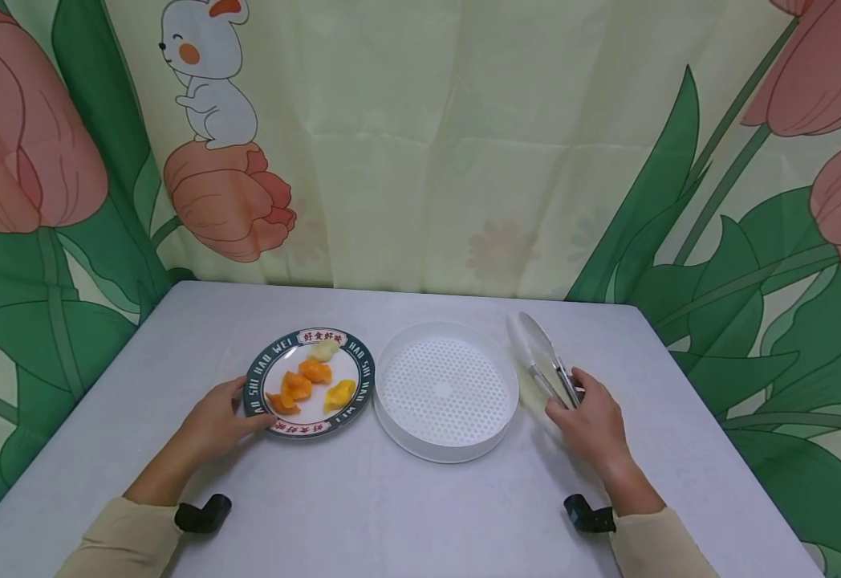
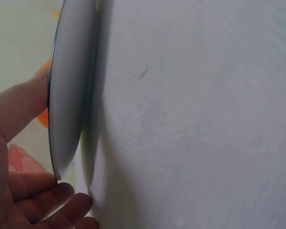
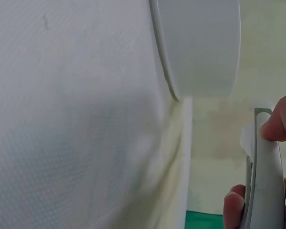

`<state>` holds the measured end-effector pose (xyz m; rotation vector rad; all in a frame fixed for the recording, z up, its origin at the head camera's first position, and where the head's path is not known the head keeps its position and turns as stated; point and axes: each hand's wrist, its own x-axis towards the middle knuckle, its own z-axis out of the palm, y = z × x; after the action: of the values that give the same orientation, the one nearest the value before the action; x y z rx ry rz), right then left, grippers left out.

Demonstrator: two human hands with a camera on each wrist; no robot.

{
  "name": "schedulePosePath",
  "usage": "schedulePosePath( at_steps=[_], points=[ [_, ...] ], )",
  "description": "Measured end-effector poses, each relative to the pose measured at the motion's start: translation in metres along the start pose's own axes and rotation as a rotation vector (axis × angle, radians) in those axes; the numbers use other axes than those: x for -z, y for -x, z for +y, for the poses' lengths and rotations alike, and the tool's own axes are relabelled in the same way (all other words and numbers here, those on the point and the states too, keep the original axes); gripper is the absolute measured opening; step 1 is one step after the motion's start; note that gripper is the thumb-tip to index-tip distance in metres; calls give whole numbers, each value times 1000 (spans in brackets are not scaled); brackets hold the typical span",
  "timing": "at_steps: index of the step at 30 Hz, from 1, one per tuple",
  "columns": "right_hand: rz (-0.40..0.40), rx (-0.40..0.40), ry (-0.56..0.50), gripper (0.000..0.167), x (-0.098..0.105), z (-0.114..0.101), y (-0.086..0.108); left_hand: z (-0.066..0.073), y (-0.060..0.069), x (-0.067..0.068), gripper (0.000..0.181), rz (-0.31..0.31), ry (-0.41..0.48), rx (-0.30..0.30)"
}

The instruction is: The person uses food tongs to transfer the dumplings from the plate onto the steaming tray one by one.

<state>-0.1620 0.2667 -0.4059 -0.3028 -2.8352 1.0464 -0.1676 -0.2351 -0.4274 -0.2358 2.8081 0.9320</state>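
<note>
On the left of the table, my left hand (image 1: 220, 419) holds the edge of a round plate (image 1: 363, 385) with a dark, lettered rim. In the left wrist view the thumb lies over the rim of the plate (image 2: 69, 90), with the fingers at its edge. Several orange pieces (image 1: 296, 386), a yellow piece (image 1: 339, 394) and a pale piece (image 1: 323, 350), all dumpling-shaped, lie on the plate. My right hand (image 1: 595, 419) grips a pair of tongs (image 1: 539, 337) by the metal handles; the wide pale tips point away and stand apart.
Between the hands a round white tray with a perforated base (image 1: 446, 454) sits on the white-covered table (image 1: 420, 522), close beside the plate. A printed curtain (image 1: 420, 160) with tulips and a rabbit hangs behind the table. Black wrist-worn devices (image 1: 204, 514) are on both sleeves.
</note>
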Motion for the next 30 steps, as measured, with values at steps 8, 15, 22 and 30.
schedulePosePath(
  at_steps=[8,15,22,30],
  points=[
    [57,61,-2,61,-1,-5,3,0,0,0,100,-5,8,3],
    [112,68,-19,53,-4,-4,3,-1,1,0,100,-9,3,3],
    [111,49,-22,59,-5,-6,5,-1,2,0,100,-12,-1,1],
    [76,80,-25,67,-1,-14,9,-1,2,0,101,-15,1,4]
  ],
)
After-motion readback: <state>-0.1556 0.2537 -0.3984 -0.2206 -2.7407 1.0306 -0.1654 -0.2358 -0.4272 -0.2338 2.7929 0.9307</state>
